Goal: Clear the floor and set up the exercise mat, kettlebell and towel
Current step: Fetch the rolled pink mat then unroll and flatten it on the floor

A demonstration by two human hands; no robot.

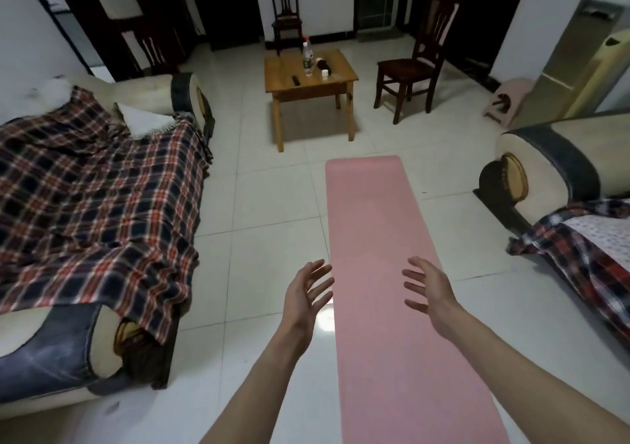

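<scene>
A pink exercise mat (pixel 371 218) lies unrolled and flat on the white tiled floor, running from near my feet toward the small table. My left hand (pixel 306 293) hovers over the mat's left edge, fingers spread and holding nothing. My right hand (pixel 429 290) hangs above the mat's right side, also spread and empty. A white folded cloth (pixel 145 121), possibly the towel, rests on the left sofa. No kettlebell is in view.
A sofa with a plaid blanket (pixel 102 198) stands at the left, another sofa (pixel 559 178) at the right. A small wooden table (pixel 310 82) with a bottle (pixel 307 57) and small items stands beyond the mat, a dark chair (pixel 412 65) beside it. A pink stool (pixel 508 101) sits far right.
</scene>
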